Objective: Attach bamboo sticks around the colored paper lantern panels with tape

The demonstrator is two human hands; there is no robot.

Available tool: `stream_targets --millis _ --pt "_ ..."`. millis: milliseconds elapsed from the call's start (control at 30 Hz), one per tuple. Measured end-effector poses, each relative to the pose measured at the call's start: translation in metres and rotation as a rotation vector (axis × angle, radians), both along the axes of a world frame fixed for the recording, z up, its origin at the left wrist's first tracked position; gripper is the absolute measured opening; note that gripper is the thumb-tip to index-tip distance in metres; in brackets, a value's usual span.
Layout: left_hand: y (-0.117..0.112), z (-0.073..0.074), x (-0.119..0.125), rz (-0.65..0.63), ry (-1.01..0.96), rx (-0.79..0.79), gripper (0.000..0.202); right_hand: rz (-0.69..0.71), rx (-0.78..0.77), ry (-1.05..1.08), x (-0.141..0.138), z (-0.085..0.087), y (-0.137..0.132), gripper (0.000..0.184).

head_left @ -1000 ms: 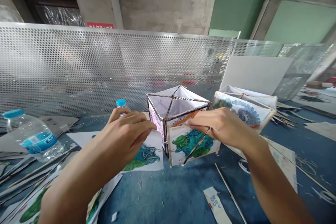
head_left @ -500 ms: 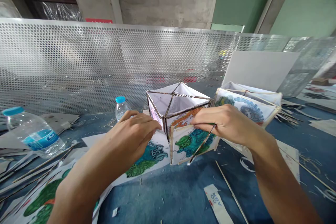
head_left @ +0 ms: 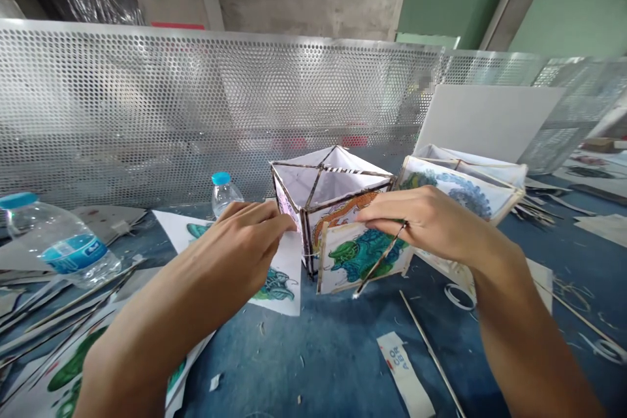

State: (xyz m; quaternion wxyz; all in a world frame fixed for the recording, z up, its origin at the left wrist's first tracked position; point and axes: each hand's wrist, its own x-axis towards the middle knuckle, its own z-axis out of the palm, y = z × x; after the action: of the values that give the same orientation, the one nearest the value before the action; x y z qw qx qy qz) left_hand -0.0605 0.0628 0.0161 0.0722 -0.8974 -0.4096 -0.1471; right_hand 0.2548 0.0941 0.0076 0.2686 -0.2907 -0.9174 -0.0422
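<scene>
My left hand (head_left: 249, 238) pinches the upper right corner of a white paper sheet with a blue-green drawing (head_left: 277, 287); its fingertips are close to a five-sided lantern frame (head_left: 307, 235). This frame has dark sticks and white paper sides, one with an orange drawing. My right hand (head_left: 416, 215) is closed on the top of a small stick-framed panel (head_left: 343, 261) painted with a green turtle, held in front of the lantern frame. A thin dark stick with a whitish tip (head_left: 379, 261) also slants down from its fingers.
A second paper lantern frame (head_left: 453, 192) stands to the right, before a white board (head_left: 490, 121). Two blue-capped bottles, one large (head_left: 73, 251) and one small (head_left: 224, 194), are at left. Loose sticks (head_left: 431, 353) and paper scraps (head_left: 404, 372) litter the blue table.
The drawn sheet has shifted left, away from the turtle panel, and turned in my left hand. More of the lantern frame's front corner shows. My right hand keeps its hold.
</scene>
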Motion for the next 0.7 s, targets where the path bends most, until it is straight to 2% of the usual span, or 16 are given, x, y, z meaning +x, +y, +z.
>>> stream_targets --millis 200,367,600,700 --pt "-0.004 -0.005 0.003 0.028 -0.005 -0.038 0.025 -0.003 -0.049 -0.022 0.002 0.002 -0.007 0.019" --pt "-0.004 -0.014 0.001 -0.049 0.037 0.014 0.03 0.087 -0.109 -0.005 0.0 0.006 -0.013 0.017" --pt "-0.003 -0.009 0.013 -0.149 -0.02 -0.177 0.025 0.139 -0.099 0.002 0.0 0.008 -0.013 0.015" --pt "-0.005 -0.009 0.013 -0.161 -0.042 -0.201 0.028 0.148 -0.105 0.011 0.002 0.007 -0.013 0.014"
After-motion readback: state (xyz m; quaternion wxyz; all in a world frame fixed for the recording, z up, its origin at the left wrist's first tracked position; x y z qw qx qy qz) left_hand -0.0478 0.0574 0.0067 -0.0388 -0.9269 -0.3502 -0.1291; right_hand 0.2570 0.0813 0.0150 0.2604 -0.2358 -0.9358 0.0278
